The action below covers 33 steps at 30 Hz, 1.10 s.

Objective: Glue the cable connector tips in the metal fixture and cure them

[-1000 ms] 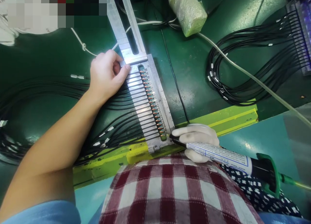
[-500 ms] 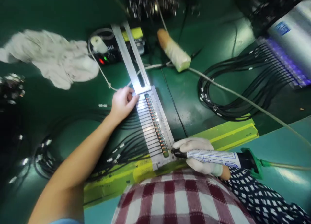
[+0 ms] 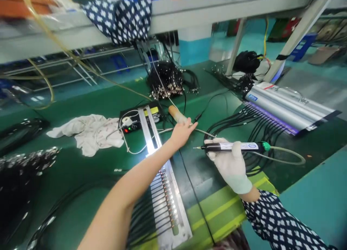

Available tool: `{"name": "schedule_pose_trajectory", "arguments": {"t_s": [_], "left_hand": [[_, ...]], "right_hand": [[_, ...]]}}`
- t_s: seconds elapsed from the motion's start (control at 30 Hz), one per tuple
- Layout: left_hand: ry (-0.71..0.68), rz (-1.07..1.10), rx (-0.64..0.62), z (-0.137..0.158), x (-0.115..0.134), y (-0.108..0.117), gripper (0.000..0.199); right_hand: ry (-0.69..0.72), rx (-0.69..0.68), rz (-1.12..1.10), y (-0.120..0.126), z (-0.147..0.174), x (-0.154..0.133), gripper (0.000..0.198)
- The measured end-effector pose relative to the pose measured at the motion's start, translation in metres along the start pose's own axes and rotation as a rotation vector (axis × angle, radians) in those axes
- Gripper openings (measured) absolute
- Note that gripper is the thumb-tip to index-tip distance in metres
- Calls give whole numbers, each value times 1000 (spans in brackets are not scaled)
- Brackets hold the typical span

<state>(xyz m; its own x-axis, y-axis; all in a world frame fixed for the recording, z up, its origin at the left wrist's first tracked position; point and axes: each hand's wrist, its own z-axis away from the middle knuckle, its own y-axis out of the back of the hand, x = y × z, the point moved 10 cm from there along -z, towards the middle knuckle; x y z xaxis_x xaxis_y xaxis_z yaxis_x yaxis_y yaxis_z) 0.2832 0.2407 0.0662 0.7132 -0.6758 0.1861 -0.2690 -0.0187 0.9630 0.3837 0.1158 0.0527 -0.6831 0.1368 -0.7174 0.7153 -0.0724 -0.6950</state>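
Note:
My left hand (image 3: 182, 135), bare, reaches across the fixture with its fingers apart. They are at the near end of a taped handle (image 3: 176, 114); whether they touch it I cannot tell. My right hand (image 3: 230, 166), in a white glove, grips a dispensing syringe (image 3: 235, 147). Its thin needle points left, above the bench, apart from the fixture. Below my left forearm lies a slotted metal fixture (image 3: 182, 210) holding a row of black cables (image 3: 143, 214) with small metal ends. My forearm hides part of it.
A black control box (image 3: 130, 114) stands behind, beside a white cloth (image 3: 92, 134). At the right, a silver lamp unit (image 3: 287, 105) glows purple over cable ends. Cable bundles (image 3: 166, 80) lie at the back and left. A shelf beam (image 3: 189, 16) crosses above.
My left hand has left the fixture and moved up and right to the taped handle. My right hand has lifted the syringe away from the fixture's near end. The view has tilted up.

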Motion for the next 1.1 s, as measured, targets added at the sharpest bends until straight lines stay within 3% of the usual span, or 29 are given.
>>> {"name": "schedule_pose_trajectory", "arguments": {"t_s": [0.07, 0.13, 0.27, 0.33, 0.4, 0.47, 0.53, 0.6, 0.7, 0.8, 0.97, 1.1], "left_hand": [[-20, 78, 59, -13, 2, 9, 40], [-37, 170, 141, 4, 0, 32, 31], [16, 379, 395, 105, -22, 97, 35], [101, 534, 461, 162, -42, 113, 35], [389, 1111, 451, 211, -78, 94, 40], [651, 1474, 500, 254, -97, 70, 49], [822, 1655, 579, 283, -102, 54, 54], [907, 1734, 642, 300, -102, 46, 55], [930, 1782, 672, 308, -96, 40, 54], [882, 1822, 619, 306, -89, 34, 54], [824, 1862, 531, 303, -72, 22, 50], [797, 1918, 447, 296, -52, 9, 50]], "right_hand": [[24, 14, -21, 8, -3, -16, 57], [76, 57, -30, 22, -5, -37, 54], [151, 147, -51, 47, -11, -66, 43], [148, 144, -65, 46, -18, -65, 38], [127, 94, -64, 32, -24, -54, 37], [92, 21, -50, 9, -28, -38, 37], [67, -47, -33, -17, -28, -22, 37], [54, -103, -9, -41, -25, -9, 37], [20, -181, 45, -69, -19, 8, 39], [-34, -259, 144, -83, -14, 25, 44], [-108, -304, 462, -78, -12, 47, 49], [-368, -398, 417, -72, -9, 88, 63]]}}
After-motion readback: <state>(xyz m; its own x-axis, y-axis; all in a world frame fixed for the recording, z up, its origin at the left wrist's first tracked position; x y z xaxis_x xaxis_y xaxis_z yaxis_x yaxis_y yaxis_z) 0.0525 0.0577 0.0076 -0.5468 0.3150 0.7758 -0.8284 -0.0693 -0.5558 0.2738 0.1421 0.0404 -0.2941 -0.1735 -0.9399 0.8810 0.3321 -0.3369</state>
